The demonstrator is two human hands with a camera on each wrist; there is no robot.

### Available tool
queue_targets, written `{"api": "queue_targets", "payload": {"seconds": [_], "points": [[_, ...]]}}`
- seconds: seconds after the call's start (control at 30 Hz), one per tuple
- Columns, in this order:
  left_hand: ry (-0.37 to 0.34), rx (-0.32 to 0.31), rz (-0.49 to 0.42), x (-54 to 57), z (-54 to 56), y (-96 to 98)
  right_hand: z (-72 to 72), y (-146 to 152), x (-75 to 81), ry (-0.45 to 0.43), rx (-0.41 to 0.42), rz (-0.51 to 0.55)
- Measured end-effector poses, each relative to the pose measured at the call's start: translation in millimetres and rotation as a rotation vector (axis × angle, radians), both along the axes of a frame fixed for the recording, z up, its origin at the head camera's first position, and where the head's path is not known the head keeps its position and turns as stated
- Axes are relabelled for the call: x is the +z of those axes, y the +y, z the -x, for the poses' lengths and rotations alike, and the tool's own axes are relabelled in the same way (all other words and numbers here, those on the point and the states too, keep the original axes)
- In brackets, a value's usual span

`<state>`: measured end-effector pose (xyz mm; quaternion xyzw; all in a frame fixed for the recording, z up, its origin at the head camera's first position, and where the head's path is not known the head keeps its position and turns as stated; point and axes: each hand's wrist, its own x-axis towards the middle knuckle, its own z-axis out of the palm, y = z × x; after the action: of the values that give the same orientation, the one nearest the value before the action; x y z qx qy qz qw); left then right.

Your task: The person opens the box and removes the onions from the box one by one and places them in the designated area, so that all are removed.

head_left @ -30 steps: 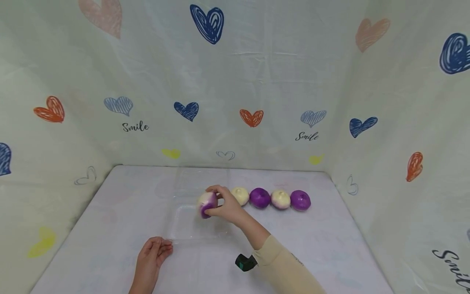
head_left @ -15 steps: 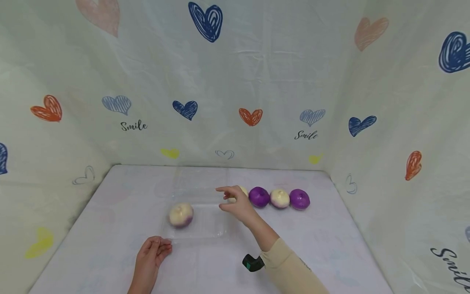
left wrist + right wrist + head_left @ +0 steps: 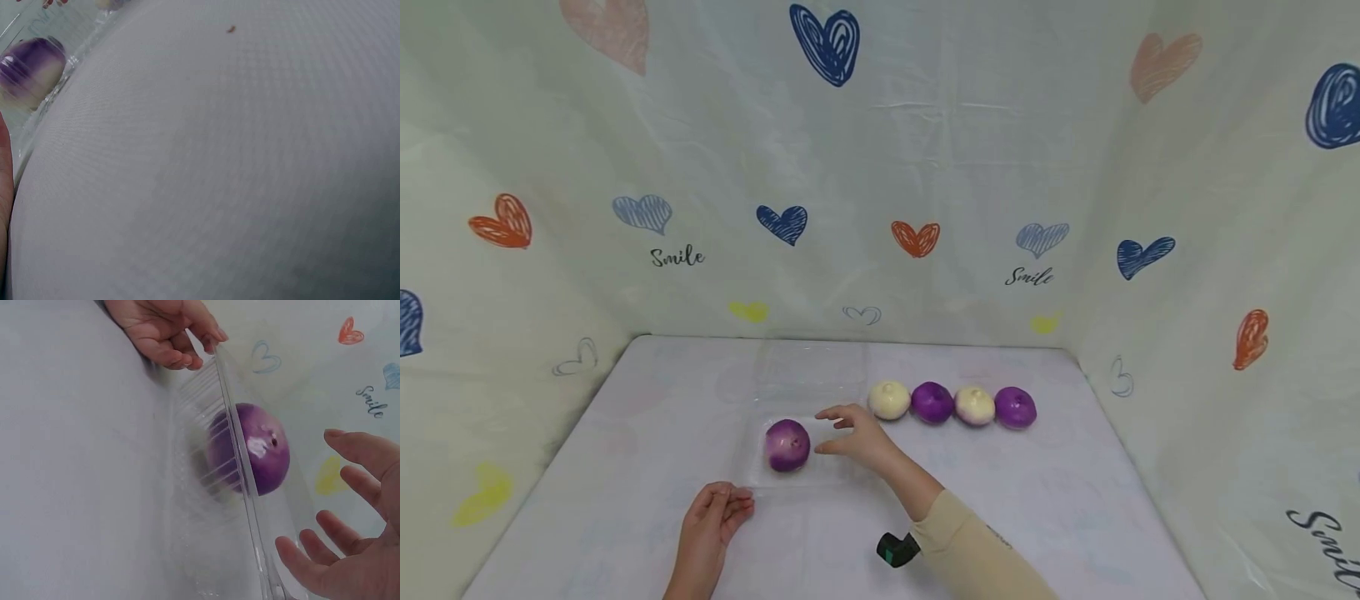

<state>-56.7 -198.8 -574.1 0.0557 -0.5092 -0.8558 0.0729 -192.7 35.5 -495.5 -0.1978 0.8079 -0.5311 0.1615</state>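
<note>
A clear plastic container (image 3: 831,475) lies on the table with its clear lid (image 3: 811,367) folded back. My left hand (image 3: 711,525) pinches the container's near left corner between thumb and fingers. Inside rests a purple-and-cream round vegetable (image 3: 787,446), like an onion or turnip, its purple side up. My right hand (image 3: 861,437) hovers over the container's right part, fingers spread and apart from the vegetable. In the right wrist view the right hand (image 3: 350,544) holds nothing. The left wrist view shows the vegetable (image 3: 34,72) through the container wall, with only a sliver of hand.
To the right of the container, several similar vegetables stand in a row, among them a cream one (image 3: 889,401) and a purple one (image 3: 1015,408). A black device (image 3: 897,550) sits by the right wrist. Curtains (image 3: 955,275) printed with hearts surround the table (image 3: 1037,500).
My right hand has let go of the vegetable inside the container. It has rolled, turning from cream side up to purple side up. The left hand stays at the corner.
</note>
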Motion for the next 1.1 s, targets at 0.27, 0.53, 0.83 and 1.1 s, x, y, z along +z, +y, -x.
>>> {"api": "queue_targets", "payload": {"seconds": [0.27, 0.53, 0.83, 1.1], "points": [[-0.024, -0.005, 0.023, 0.7, 0.1, 0.0, -2.6, -20.2, -0.7, 0.016, 0.07, -0.051], [-0.015, -0.002, 0.007, -1.1, 0.3, -0.7, -9.3, -43.0, 0.2, 0.086, 0.177, -0.11], [-0.017, 0.0, 0.016, -0.9, 0.3, -0.5, -10.1, -61.4, -2.4, 0.114, 0.242, -0.098], [0.033, -0.009, -0.006, -2.9, 0.8, -0.8, -6.7, -72.9, -4.7, 0.203, 0.261, -0.192]]}}
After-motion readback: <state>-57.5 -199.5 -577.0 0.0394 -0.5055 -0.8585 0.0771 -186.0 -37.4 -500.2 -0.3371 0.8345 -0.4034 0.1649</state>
